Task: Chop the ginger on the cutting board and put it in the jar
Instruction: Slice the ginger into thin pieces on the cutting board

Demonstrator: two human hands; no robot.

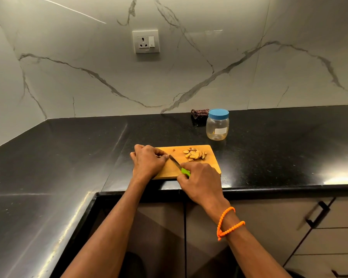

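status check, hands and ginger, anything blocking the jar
Right hand grips knife; left hand pins ginger, hidden. Slices piled on board. Jar lid on.

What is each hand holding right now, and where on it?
The right hand grips the knife by its green handle. The left hand has curled fingers at the blade tip, apparently pinching a ginger piece, which is hidden.

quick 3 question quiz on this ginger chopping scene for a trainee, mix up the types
1. True or false: the jar has its lid on.
2. Which hand grips the knife? A) left B) right
3. Fill in: the ginger slices lie on the ___.

Key:
1. True.
2. B; the right hand holds the green handle, and the left hand holds down something at the blade tip.
3. Board.
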